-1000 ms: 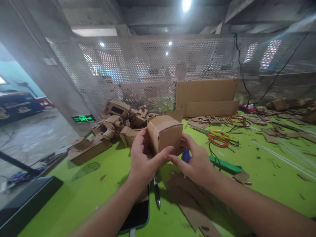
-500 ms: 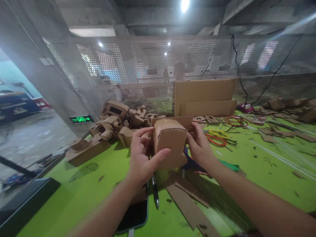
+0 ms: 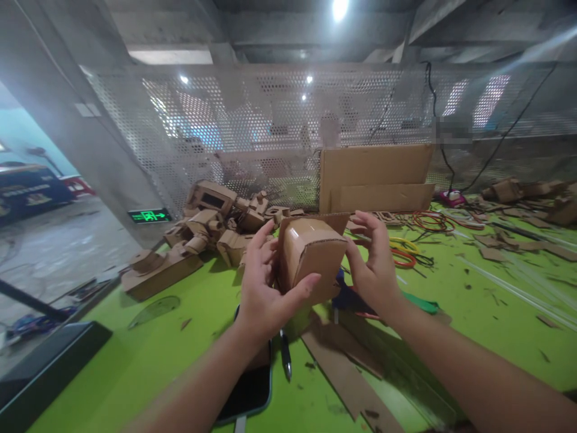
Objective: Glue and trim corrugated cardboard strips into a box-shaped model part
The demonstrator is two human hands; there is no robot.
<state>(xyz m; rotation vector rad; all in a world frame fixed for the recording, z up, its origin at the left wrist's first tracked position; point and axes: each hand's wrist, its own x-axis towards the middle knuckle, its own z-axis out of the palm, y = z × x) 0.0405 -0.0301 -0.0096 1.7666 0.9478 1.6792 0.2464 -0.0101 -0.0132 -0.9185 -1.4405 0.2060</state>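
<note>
A cardboard piece [image 3: 318, 258] with a curved, taped top and a flat panel behind it is held up above the green table [image 3: 148, 355]. My left hand [image 3: 265, 285] grips its left side, the thumb lying across the near face and the fingers behind the left edge. At the right edge is my right hand [image 3: 372, 258], its fingers spread and curved, the thumb close to the piece's corner; whether it touches is hard to tell. Under my hands lie a black pen [image 3: 285, 356], a phone [image 3: 252, 388] and cardboard strips [image 3: 336, 367].
Cardboard models [image 3: 207, 222] are piled at the back left. A large cardboard sheet [image 3: 376, 171] leans on the perforated screen. Scissors with orange handles [image 3: 404, 258], coiled cables [image 3: 433, 221] and scraps lie to the right. A black box [image 3: 54, 367] stands at the lower left.
The cardboard piece has turned slightly, showing more of its curved left side. My right hand's fingers have opened and lifted off its right edge. My left fingers have risen a little.
</note>
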